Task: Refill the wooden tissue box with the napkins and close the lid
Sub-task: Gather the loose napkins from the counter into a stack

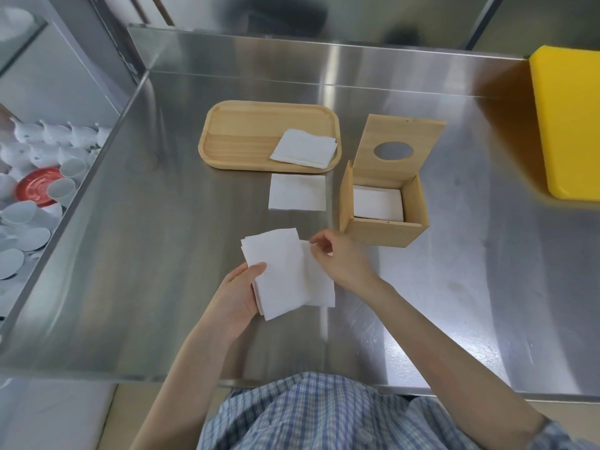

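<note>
White napkins [279, 274] sit clamped in my left hand [238, 295] while my right hand [337, 254] pinches their near edge; the open wooden tissue box [383, 206] lies just beyond my right hand, nearer it.

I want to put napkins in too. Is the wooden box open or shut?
Open. The lid with the round hole stands up at the back of the wooden box, and you can see white napkins lying inside.

The square wooden tissue box [383, 227] stands open just beyond the right hand [337, 258], lid upright; white folded paper napkins [378, 203] lie flat inside.
</note>
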Available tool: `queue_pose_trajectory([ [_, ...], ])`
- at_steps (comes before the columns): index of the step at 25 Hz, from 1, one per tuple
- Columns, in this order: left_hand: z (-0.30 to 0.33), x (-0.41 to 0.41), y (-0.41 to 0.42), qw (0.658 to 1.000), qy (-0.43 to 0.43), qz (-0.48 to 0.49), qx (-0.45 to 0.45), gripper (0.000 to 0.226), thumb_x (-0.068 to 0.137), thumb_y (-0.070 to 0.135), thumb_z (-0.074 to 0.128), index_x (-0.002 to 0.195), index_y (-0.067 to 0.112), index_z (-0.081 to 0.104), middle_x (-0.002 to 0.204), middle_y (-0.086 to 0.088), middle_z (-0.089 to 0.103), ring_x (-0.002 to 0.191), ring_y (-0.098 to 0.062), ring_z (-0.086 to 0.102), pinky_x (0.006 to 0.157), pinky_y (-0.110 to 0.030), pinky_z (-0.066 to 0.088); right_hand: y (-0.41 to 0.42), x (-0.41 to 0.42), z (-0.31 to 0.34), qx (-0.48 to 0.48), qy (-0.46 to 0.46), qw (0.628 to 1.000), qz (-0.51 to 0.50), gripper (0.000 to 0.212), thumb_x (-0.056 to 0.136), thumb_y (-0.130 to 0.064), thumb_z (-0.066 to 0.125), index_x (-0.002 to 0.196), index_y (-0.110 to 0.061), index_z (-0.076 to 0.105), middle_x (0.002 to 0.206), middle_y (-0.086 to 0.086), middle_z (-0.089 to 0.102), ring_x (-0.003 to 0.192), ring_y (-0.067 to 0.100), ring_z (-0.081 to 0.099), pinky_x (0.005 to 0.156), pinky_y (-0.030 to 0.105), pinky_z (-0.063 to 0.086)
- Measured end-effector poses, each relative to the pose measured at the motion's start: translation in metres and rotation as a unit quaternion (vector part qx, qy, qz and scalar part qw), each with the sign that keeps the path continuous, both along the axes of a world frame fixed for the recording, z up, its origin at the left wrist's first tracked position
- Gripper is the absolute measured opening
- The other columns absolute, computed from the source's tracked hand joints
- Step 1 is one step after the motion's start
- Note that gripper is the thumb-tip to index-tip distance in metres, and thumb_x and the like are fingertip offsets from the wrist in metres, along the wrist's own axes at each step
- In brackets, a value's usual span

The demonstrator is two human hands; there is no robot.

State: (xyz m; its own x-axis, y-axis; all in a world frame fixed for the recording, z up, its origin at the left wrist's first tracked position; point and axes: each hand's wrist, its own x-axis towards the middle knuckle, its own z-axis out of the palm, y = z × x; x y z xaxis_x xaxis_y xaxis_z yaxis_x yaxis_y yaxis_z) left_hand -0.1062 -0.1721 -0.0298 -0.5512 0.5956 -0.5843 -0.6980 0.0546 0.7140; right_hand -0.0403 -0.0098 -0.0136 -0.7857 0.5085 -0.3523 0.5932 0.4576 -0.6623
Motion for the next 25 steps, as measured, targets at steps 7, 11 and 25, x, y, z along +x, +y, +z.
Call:
queue_pose_trajectory([
  [7,-0.003,-0.006,-0.016,1.000,0.005,0.025,-0.006,0.025,0.095,0.012,0.040,0.104,0.012,0.064,0.091,-0.002,0.076,0.078,-0.018,0.072,0.069,-0.037,0.058,-0.002,-0.011,-0.014,0.164,-0.142,0.964,0.153,0.060,0.089,-0.018,0.056,0.142,-0.013,0.029,0.141,0.012,0.033,0.131,0.032,0.031,0.109,0.037,0.030],
  [11,-0.005,-0.004,-0.019,0.999,-0.009,0.042,-0.005,0.024,0.094,0.011,0.041,0.101,0.011,0.064,0.089,-0.002,0.075,0.075,-0.017,0.073,0.064,-0.034,0.059,-0.001,-0.016,-0.016,0.178,-0.162,0.959,0.148,0.050,0.087,-0.020,0.059,0.132,-0.008,0.040,0.134,0.015,0.042,0.127,0.032,0.035,0.104,0.038,0.034],
  [25,0.001,0.001,-0.014,1.000,0.003,0.015,-0.011,0.024,0.095,0.014,0.040,0.100,0.010,0.064,0.084,0.000,0.076,0.073,-0.014,0.074,0.073,-0.034,0.054,0.015,0.019,0.047,-0.270,0.120,0.952,-0.076,0.021,0.083,-0.008,0.066,0.104,-0.013,0.063,0.100,0.003,0.066,0.086,0.014,0.062,0.077,0.020,0.051],
])
